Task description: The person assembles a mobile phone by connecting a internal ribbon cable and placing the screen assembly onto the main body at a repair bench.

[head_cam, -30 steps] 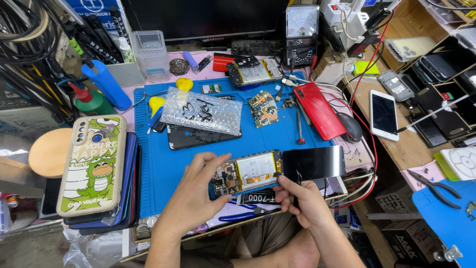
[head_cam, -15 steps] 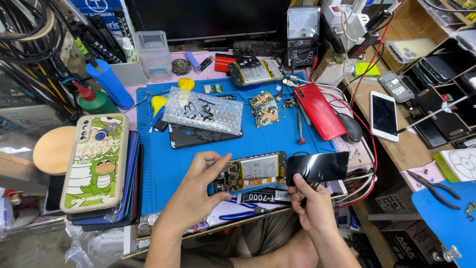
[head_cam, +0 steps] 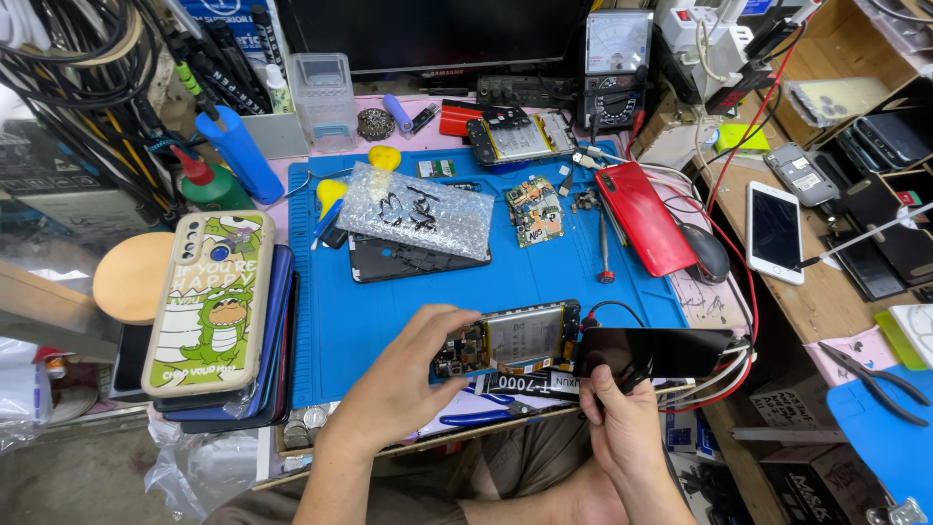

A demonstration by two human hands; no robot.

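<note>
My left hand (head_cam: pixel 408 374) grips an opened phone body (head_cam: pixel 510 337) with its battery and circuit board showing, held just above the near edge of the blue work mat (head_cam: pixel 428 292). My right hand (head_cam: pixel 622 423) holds a black glossy screen panel (head_cam: pixel 653 351) from below, right beside the phone body's right end. A thin black cable (head_cam: pixel 607 309) loops up between the two parts.
On the mat lie a bubble-wrap bag (head_cam: pixel 413 211) over a dark back cover, a small circuit board (head_cam: pixel 535 211), a screwdriver (head_cam: pixel 604 248) and a red phone (head_cam: pixel 641 217). A stack of phone cases (head_cam: pixel 209 311) sits left. A white phone (head_cam: pixel 775 231) and pliers (head_cam: pixel 870 381) are right.
The screen panel has shifted slightly right and down in my right hand, now level with the phone body. My left hand keeps its grip.
</note>
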